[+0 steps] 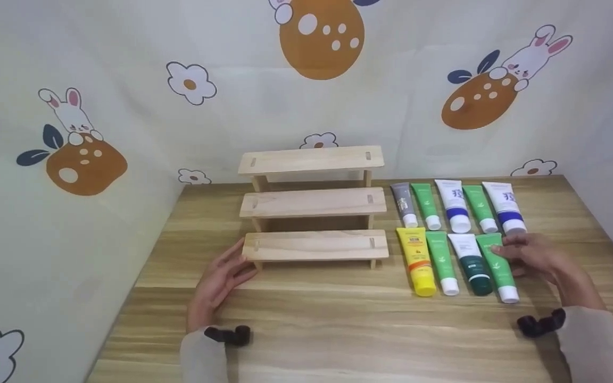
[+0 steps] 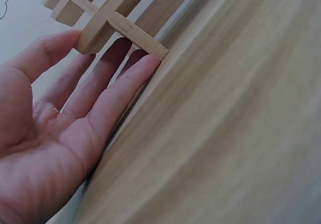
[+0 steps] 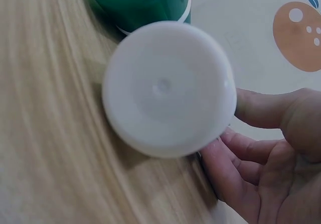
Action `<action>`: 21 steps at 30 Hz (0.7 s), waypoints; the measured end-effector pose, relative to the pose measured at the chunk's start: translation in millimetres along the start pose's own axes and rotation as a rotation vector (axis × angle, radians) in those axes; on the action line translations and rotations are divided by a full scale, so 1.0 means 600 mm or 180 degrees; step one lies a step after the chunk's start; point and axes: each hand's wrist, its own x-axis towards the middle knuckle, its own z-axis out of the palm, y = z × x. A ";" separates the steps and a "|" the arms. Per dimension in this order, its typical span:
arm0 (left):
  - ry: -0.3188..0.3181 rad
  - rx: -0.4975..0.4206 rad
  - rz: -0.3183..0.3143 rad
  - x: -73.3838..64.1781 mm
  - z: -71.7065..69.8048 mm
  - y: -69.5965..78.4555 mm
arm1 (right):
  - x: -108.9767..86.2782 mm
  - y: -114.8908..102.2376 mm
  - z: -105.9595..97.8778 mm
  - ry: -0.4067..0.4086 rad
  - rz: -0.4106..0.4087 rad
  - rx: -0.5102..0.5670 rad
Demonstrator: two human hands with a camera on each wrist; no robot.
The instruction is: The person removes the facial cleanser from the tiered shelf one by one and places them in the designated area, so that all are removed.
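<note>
A three-tier wooden stand stands on the wood-grain table. At the left end of its lowest step, my left hand touches the wood with fairly straight fingers. Up close in the left wrist view, the thumb meets the board's corner and the other fingers lie by the leg. My right hand pinches a green tube at the right of the front row, thumb on top. Its white cap fills the right wrist view's middle. Left of it lies a white and dark-green tube.
Also in the front row lie a yellow tube and another green tube. Behind them is a row with a grey tube, green tubes and white-and-blue tubes. A printed cloth hangs around the table.
</note>
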 end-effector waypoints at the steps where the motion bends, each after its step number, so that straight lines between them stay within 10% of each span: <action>1: 0.0014 0.0012 0.0003 0.000 0.000 0.000 | 0.000 -0.001 0.000 0.0010 -0.0003 -0.0005; 21: 0.0055 -0.0022 0.0025 -0.001 0.001 0.000 | -0.008 -0.004 -0.017 -0.0005 0.0023 0.0022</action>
